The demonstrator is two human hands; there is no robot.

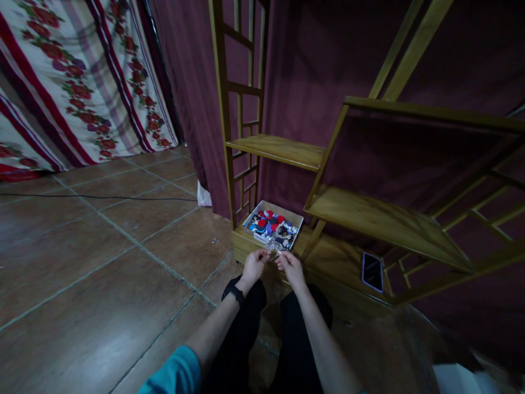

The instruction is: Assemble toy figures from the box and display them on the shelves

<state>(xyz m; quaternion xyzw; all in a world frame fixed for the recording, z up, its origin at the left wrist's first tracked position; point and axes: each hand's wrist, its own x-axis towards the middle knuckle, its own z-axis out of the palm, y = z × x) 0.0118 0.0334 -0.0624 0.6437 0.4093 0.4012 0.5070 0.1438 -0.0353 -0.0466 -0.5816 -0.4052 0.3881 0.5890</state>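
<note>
Between my two hands, just in front of the box, is a small clear, shiny piece that looks like a plastic bag [273, 246]. My left hand [255, 264] pinches its left side with closed fingers. On the other side, the fingers of my right hand [290, 266] are closed on it too. What the bag contains is too small to make out. Right behind it, a shallow white box [298, 223] stands on the low shelf, filled with many small red, blue, black and white pieces [270, 223].
A wooden shelf unit [279, 150] rises ahead, its boards jutting out at several heights. To the right, a phone [372, 271] lies on the lowest board. A black cable [123, 197] crosses the tiled floor [123, 262] at left. A pale object [457, 378] is at the bottom right.
</note>
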